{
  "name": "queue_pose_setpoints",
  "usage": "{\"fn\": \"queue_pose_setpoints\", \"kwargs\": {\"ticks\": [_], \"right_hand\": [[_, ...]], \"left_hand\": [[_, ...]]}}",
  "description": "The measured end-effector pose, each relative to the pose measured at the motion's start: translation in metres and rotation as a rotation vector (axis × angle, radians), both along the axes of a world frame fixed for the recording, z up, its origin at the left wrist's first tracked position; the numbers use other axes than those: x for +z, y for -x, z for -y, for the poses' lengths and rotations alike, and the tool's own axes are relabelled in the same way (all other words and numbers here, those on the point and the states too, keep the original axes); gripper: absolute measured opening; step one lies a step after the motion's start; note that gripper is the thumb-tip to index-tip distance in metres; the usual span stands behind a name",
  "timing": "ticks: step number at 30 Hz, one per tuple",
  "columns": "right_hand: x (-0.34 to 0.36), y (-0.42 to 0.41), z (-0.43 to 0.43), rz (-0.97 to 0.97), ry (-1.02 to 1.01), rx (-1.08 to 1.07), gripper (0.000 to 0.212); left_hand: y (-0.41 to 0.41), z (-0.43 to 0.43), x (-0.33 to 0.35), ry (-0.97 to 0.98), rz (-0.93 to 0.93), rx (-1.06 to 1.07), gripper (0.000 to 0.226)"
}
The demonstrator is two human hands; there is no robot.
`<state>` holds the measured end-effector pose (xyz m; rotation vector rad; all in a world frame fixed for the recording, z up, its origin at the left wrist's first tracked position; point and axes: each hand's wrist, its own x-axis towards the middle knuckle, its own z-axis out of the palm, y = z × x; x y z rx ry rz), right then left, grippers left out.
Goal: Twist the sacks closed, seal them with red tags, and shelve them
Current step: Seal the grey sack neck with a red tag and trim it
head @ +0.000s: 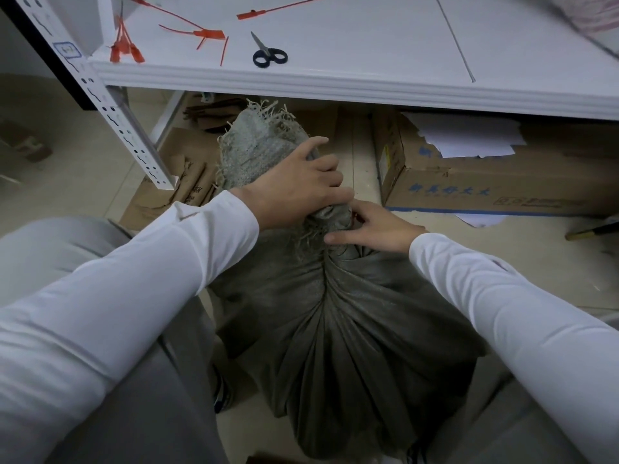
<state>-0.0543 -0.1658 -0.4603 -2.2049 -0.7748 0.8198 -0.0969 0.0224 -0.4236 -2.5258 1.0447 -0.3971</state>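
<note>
A grey-green woven sack (341, 346) stands on the floor between my knees, its neck twisted tight. My left hand (294, 189) grips the twisted neck just below the frayed open top (258, 139). My right hand (371, 226) rests on the sack at the base of the twist, fingers bent; a small bit of red (355, 216) shows by its fingertips, too little to tell what it is. Several red tags lie on the white shelf above: a bundle (125, 48) at the left, one (204, 32) in the middle and a long one (268, 11) further back.
Black-handled scissors (268, 53) lie on the white shelf (335, 85) near its front edge. Under the shelf sit a cardboard box with papers (469, 182) at the right and flattened cardboard (181, 182) at the left. A perforated shelf post (127, 128) stands at the left.
</note>
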Motion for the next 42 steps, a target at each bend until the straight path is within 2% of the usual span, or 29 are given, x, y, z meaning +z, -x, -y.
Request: {"fn": "queue_pose_setpoints", "kwargs": {"ticks": [3,8,11,13,17,21,23,26,27,29,31,32,33,35,38,42], "right_hand": [[-0.002,0.003,-0.004,0.157,0.049,-0.056,0.060],[-0.009,0.013,-0.015,0.371,0.093,-0.168,0.043],[-0.008,0.009,-0.015,0.384,0.145,-0.173,0.030],[-0.008,0.005,-0.014,0.367,0.151,-0.186,0.025],[-0.015,-0.001,-0.013,0.332,0.137,-0.253,0.025],[-0.018,-0.004,-0.014,0.304,0.145,-0.316,0.028],[-0.018,-0.005,-0.014,0.290,0.144,-0.337,0.029],[-0.019,-0.005,-0.013,0.283,0.149,-0.355,0.032],[-0.019,-0.005,-0.013,0.283,0.152,-0.363,0.035],[-0.019,-0.005,-0.012,0.280,0.156,-0.373,0.034],[-0.018,-0.004,-0.012,0.281,0.155,-0.372,0.030],[-0.018,-0.004,-0.011,0.284,0.153,-0.371,0.029],[-0.018,-0.004,-0.011,0.286,0.150,-0.368,0.030],[-0.018,-0.004,-0.010,0.283,0.136,-0.357,0.029],[-0.018,-0.007,-0.009,0.256,0.123,-0.325,0.031],[-0.016,-0.012,-0.006,0.223,0.115,-0.268,0.031]], "left_hand": [[0.001,0.000,-0.002,-0.005,0.036,-0.037,0.035],[0.004,0.001,-0.005,-0.001,0.092,-0.036,0.038],[0.006,0.000,-0.002,0.043,0.095,0.046,0.037],[0.007,0.000,-0.002,0.132,0.114,0.199,0.051],[0.015,-0.007,-0.001,0.488,0.170,0.660,0.095],[0.024,-0.018,0.001,0.621,0.100,1.055,0.117],[0.027,-0.030,0.000,0.618,-0.036,1.233,0.120],[0.034,-0.050,0.005,0.476,-0.424,1.382,0.123],[0.037,-0.051,0.009,0.494,-0.571,1.439,0.117],[0.044,-0.041,0.010,0.734,-0.925,1.532,0.090],[0.045,-0.021,0.005,0.926,-1.219,1.409,0.074],[0.043,-0.010,0.000,0.983,-1.282,1.310,0.066],[0.041,-0.002,-0.006,1.069,-1.253,1.212,0.056],[0.037,0.008,-0.014,1.234,-1.025,1.082,0.043],[0.027,0.006,-0.024,1.211,-0.750,0.954,0.044],[0.020,0.006,-0.029,1.119,-0.800,0.901,0.048]]}}
